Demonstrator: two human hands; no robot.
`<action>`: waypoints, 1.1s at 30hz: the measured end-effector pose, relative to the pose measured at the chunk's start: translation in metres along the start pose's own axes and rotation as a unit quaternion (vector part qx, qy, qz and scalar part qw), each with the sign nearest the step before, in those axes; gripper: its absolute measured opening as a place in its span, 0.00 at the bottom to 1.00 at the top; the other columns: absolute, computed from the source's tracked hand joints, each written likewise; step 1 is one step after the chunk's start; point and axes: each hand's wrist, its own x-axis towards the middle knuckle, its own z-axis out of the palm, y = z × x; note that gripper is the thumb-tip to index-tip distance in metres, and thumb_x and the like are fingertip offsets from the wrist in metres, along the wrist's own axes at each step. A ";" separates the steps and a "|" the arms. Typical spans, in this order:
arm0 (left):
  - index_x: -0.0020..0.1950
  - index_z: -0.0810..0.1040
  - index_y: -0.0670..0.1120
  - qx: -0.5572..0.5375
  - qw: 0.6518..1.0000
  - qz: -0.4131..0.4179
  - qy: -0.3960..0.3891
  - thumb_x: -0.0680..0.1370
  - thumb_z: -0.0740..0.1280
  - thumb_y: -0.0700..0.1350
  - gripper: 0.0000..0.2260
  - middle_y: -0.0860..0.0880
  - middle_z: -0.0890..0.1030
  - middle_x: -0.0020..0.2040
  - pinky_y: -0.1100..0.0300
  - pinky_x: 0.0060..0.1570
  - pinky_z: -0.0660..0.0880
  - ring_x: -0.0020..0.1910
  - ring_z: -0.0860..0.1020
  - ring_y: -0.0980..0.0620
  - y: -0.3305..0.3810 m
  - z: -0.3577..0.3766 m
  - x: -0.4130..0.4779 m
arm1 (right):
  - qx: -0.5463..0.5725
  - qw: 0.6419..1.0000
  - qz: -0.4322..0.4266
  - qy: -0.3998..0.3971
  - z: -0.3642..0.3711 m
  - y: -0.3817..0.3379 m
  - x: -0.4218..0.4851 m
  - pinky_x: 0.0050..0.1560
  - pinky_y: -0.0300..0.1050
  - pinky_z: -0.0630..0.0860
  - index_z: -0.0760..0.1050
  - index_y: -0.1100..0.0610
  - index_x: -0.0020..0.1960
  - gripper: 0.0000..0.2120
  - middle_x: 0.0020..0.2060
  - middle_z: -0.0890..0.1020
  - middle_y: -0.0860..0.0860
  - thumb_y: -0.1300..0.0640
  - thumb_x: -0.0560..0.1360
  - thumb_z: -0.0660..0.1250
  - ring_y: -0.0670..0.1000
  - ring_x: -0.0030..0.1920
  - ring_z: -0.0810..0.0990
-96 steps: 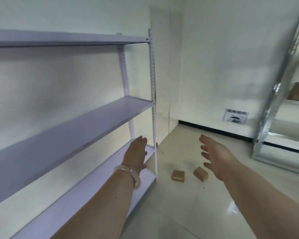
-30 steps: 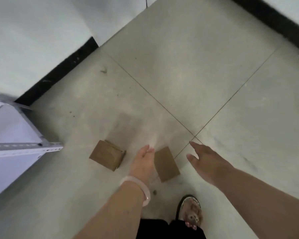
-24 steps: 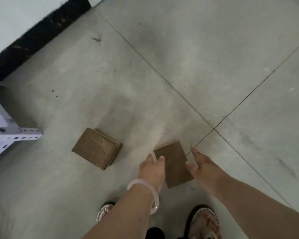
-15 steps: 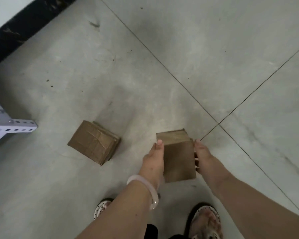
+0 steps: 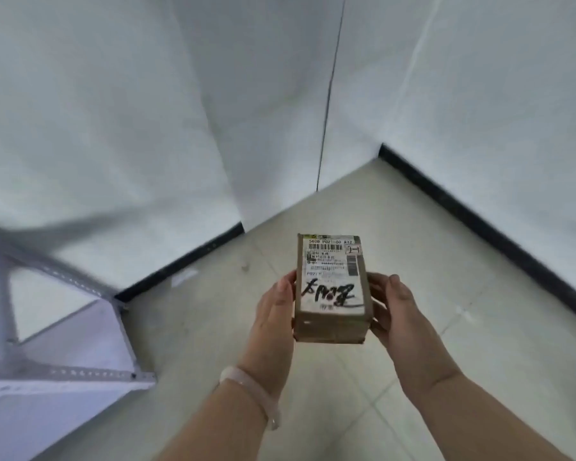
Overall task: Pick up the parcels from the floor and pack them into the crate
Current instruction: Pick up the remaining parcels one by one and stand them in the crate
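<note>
A small brown cardboard parcel (image 5: pixel 331 287) with a white shipping label and black scrawl on top is held up in front of me, well above the floor. My left hand (image 5: pixel 273 314) presses its left side, with a pale bangle on that wrist. My right hand (image 5: pixel 396 311) clasps its right side, fingers wrapped under the edge. The second parcel and the crate are out of view.
A white metal shelf rack (image 5: pixel 64 371) with a perforated post stands at the lower left. White walls with a black skirting (image 5: pixel 479 221) meet in a corner ahead. Pale floor tiles (image 5: pixel 463 344) spread beyond and to the right of the hands.
Both hands closed on the right-hand parcel on the floor, lifted it and turned its label side up. The view has risen from the floor to the room's corner; the other parcel has dropped out of sight.
</note>
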 end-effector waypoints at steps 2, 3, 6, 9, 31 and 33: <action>0.57 0.79 0.59 0.007 0.998 0.058 -0.019 0.75 0.50 0.63 0.22 0.53 0.84 0.56 0.50 0.63 0.73 0.58 0.80 0.55 0.082 0.002 -0.037 | 0.000 0.998 -0.052 -0.020 0.014 -0.077 -0.032 0.57 0.44 0.73 0.76 0.45 0.57 0.22 0.53 0.83 0.42 0.33 0.72 0.58 0.43 0.57 0.80; 0.55 0.79 0.59 0.008 0.996 0.085 -0.022 0.74 0.51 0.63 0.21 0.54 0.84 0.54 0.51 0.62 0.74 0.56 0.80 0.56 0.121 0.000 -0.058 | 0.009 0.997 -0.073 -0.027 0.022 -0.114 -0.049 0.56 0.42 0.73 0.76 0.43 0.56 0.21 0.53 0.83 0.41 0.33 0.71 0.58 0.42 0.57 0.80; 0.57 0.79 0.60 0.026 0.988 0.153 -0.003 0.73 0.51 0.65 0.23 0.53 0.83 0.56 0.51 0.63 0.73 0.58 0.79 0.55 0.222 -0.011 -0.128 | 0.027 0.990 -0.118 -0.075 0.045 -0.208 -0.108 0.58 0.43 0.73 0.74 0.40 0.61 0.18 0.54 0.82 0.40 0.38 0.76 0.54 0.42 0.59 0.79; 0.50 0.80 0.68 0.040 0.980 0.192 0.018 0.77 0.49 0.63 0.19 0.58 0.85 0.51 0.61 0.53 0.76 0.52 0.81 0.61 0.298 -0.033 -0.197 | 0.018 0.977 -0.160 -0.144 0.075 -0.277 -0.166 0.63 0.46 0.71 0.73 0.39 0.63 0.17 0.58 0.80 0.40 0.42 0.80 0.51 0.42 0.62 0.76; 0.51 0.80 0.69 -0.088 0.859 0.243 0.443 0.76 0.53 0.67 0.17 0.61 0.85 0.52 0.55 0.65 0.69 0.52 0.81 0.65 0.267 -0.272 -0.659 | -0.061 0.743 -0.216 -0.631 0.312 -0.287 -0.578 0.34 0.22 0.71 0.69 0.35 0.55 0.12 0.37 0.78 0.22 0.49 0.82 0.50 0.24 0.40 0.76; 0.52 0.80 0.69 -0.088 0.846 0.240 0.467 0.77 0.53 0.67 0.17 0.62 0.84 0.53 0.53 0.68 0.67 0.53 0.80 0.65 0.250 -0.305 -0.703 | -0.077 0.725 -0.228 -0.646 0.342 -0.263 -0.624 0.34 0.22 0.72 0.68 0.29 0.53 0.12 0.37 0.76 0.19 0.45 0.81 0.49 0.22 0.40 0.74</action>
